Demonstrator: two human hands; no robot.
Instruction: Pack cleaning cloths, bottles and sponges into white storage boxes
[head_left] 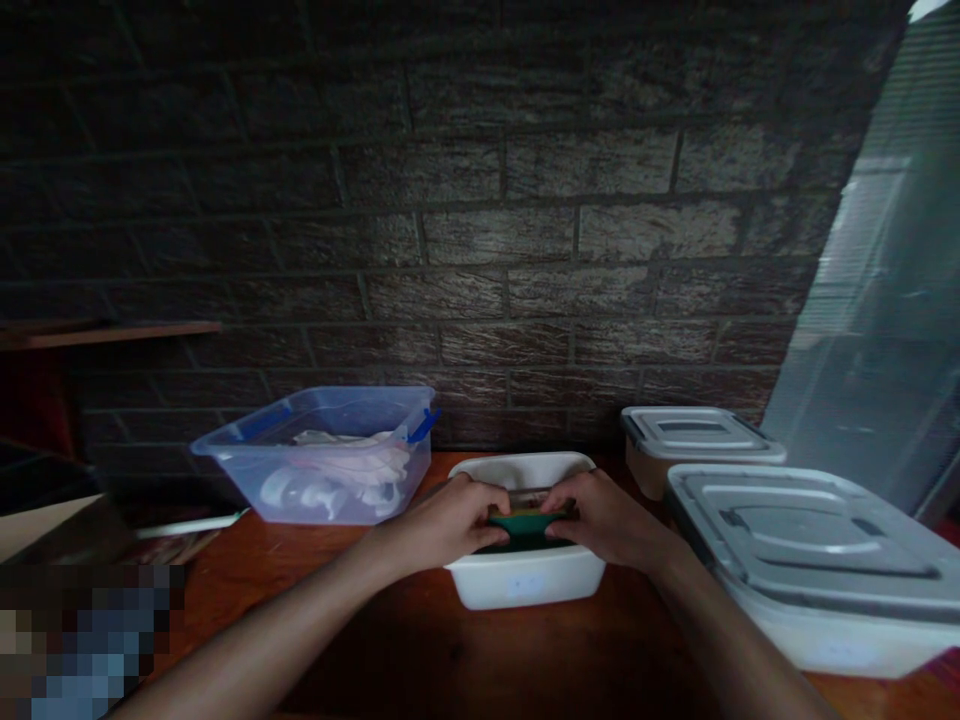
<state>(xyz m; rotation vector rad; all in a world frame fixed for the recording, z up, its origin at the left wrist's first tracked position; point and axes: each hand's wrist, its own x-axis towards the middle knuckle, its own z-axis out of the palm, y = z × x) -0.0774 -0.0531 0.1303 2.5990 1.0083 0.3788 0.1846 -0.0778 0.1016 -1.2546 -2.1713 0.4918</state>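
Note:
A white open plastic tub (pixel 525 580) stands on the wooden table in front of me. Over its opening, my left hand (pixel 466 515) and my right hand (pixel 592 515) pinch a green object with a yellowish upper edge (pixel 525 522) from its two sides. Thumbs press on its near face while the fingers curl over the top. The kind of object cannot be made out, and its lower part is lost in shadow inside the tub. Behind it, something pale and brownish shows in the tub, too dim to name.
On the left, a clear bin (pixel 315 480) with blue latches holds white cloth-like items. Two lidded boxes, a smaller one (pixel 697 440) and a larger one (pixel 832 540), stand at the right. A brick wall (pixel 495 250) rises behind the wooden table (pixel 405 640). Farther left is a cardboard box (pixel 52 530).

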